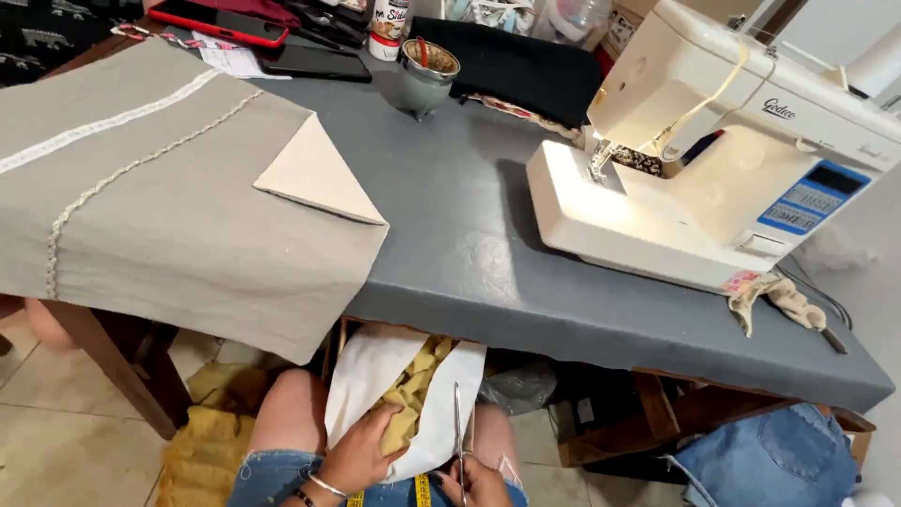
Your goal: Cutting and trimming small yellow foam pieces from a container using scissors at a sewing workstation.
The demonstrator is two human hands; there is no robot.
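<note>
down in the lap, below the table edge, the mustard-yellow fabric (413,399) lies sandwiched in a folded white sheet (371,376) that fans up toward the underside of the table, and the left hand (357,455) is clamped on it, fingers curled over the yellow cloth and the white layer together, a thin bangle at the wrist. just beside it the right hand (483,483) is closed around the handles of a pair of scissors (458,422), blades pointing up and lying against the white sheet's right flap; whether the blades are parted is too fine to tell. a yellow measuring tape (422,490) hangs between the two hands, over frayed denim shorts. moving out, the grey table (469,244) stretches across the view. on its left side a large beige cloth (160,216) with lace trim drapes over the edge, and a cream triangular piece (314,174) rests on top of it. on the right stands a white sewing machine (713,160), its work light on, with a crumpled scrap (774,299) at its base. at the back sit a grey-green cup (427,75), a red-cased phone (221,23) and a black phone (314,63). on the floor, more yellow fabric to the left and a pile of denim (770,455) to the right.
</note>
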